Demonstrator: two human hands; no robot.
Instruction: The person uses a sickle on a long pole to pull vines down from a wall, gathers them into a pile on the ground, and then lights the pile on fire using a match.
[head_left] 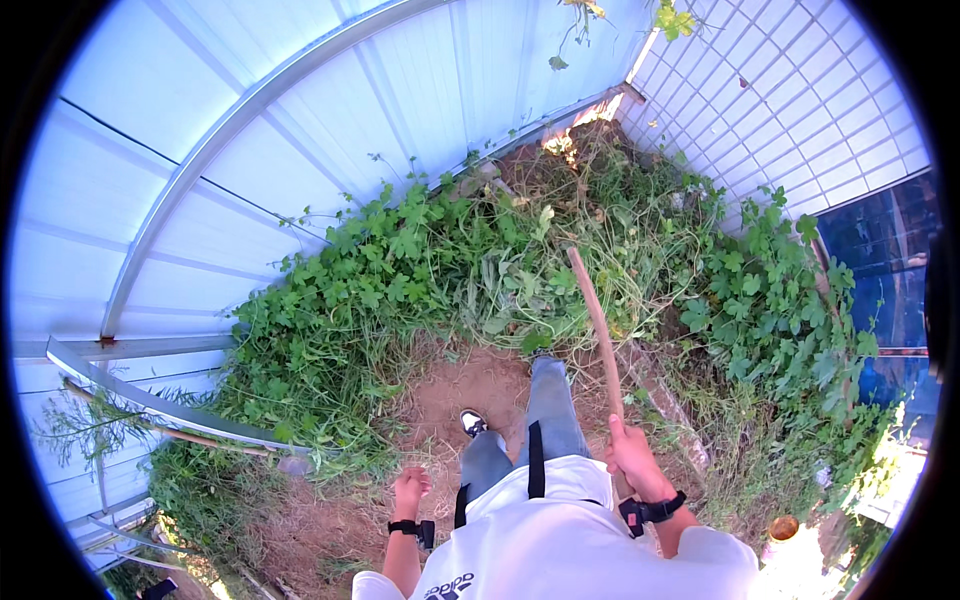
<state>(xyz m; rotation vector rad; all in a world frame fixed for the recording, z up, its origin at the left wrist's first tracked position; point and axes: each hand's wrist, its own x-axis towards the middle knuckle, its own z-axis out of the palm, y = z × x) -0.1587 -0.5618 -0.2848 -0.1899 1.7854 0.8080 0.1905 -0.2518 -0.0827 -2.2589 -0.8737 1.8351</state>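
A long wooden stick (597,325) is gripped in my right hand (634,455), fingers wrapped round it. Its far end reaches up and slightly left over the green vines, and its lower end passes under my hand beside my white shirt. Whether the tip touches the plants I cannot tell. My left hand (412,487) hangs at my left side above bare soil, fingers loosely curled and apart, with nothing in it. Ahead of my feet lies a thick tangle of leafy vines and grass (500,270).
White metal panels (330,130) with a curved frame rise on the left; a white tiled wall (770,90) stands far right. A metal strip (160,400) juts in at left. A narrow concrete edge (665,400) runs right of the stick. A rusty-topped can (783,530) stands lower right.
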